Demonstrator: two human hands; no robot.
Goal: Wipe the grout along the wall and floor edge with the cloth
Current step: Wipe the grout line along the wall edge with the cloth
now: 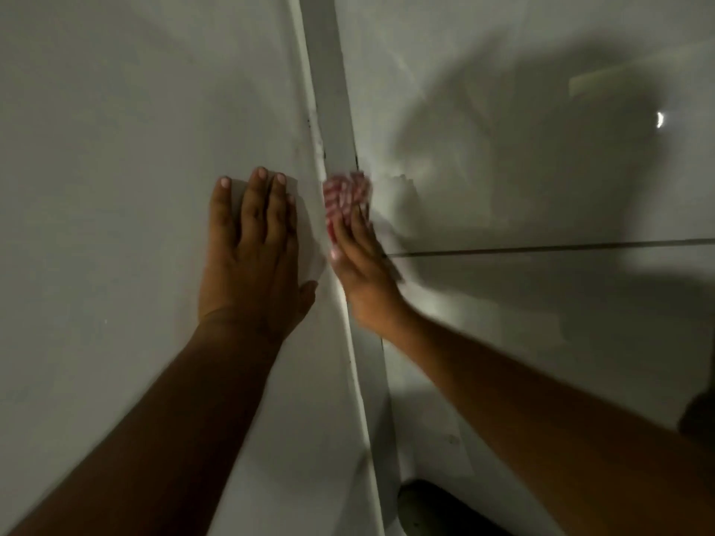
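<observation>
Right hand (358, 261) is blurred, so its fingers are hard to separate; it presses a red-and-white checked cloth (345, 199) against the skirting strip (336, 121) where wall (135, 129) meets floor (503, 323), fingers curled over the cloth's lower part. Only the upper bunch of the cloth shows, poking out past the fingertips at 12 o'clock from the hand; the rest is hidden beneath the palm. Grout along the edge (315, 133) shows as a thin pale line with dark specks, running from 12 o'clock down past the cloth, and its stretch beneath the hand is covered. Left hand (253, 253) lies flat and empty on the wall, fingers spread, at 9 o'clock from the cloth and just beside it. A dark floor joint (541, 248) runs off toward 3 o'clock from the right hand. Dim light leaves the lower corner murky.
</observation>
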